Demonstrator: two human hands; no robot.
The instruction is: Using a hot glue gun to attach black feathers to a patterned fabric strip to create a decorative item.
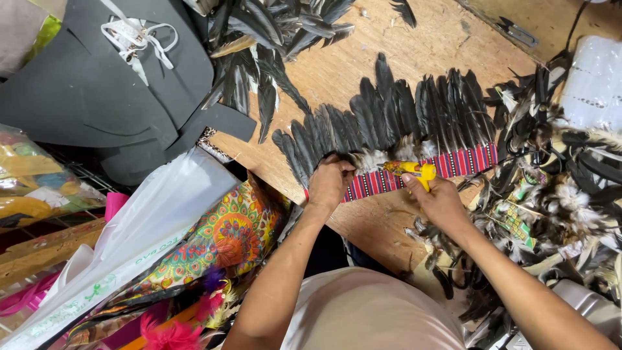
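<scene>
Seen from the head camera, a person's left hand [330,183] presses curled fingers onto a fan of dark feathers [389,116] fixed along a red striped band [453,163] on a plywood worktable [363,65]. The right hand [439,199] grips a yellow glue gun [411,170], nozzle at the quills. Loose feathers [272,39] lie beyond, black foam sheets [84,84] alongside.

We press our left hand [330,183] on the dark feathers [389,120] fixed along the red striped band [463,163], while our right hand [440,201] holds a yellow glue gun [409,170] over the wooden surface [363,61].
</scene>
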